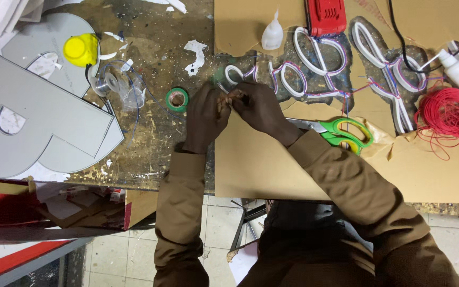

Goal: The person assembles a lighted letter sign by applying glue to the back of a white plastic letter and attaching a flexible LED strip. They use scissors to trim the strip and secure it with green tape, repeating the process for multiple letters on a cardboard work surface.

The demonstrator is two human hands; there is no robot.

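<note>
Both the left hand (206,112) and right hand (257,108) are pinched together on the end of the white neon tubing (320,58), just right of the green tape roll (177,99), where thin wires could be snapped if tugged.

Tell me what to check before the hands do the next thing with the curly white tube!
1. Both hands on the work: left hand and right hand meet at the tube's left end. Ok.
2. What the fingers pinch: hidden between them. Cannot tell.
3. Scissors within reach: right beside the right wrist. Ok.
4. Green tape close by: next to the left hand. Ok.
5. Glue bottle upright: standing above the tube. Ok.
6. Red wire clear of the hands: bundled at the far right. Ok.
</note>
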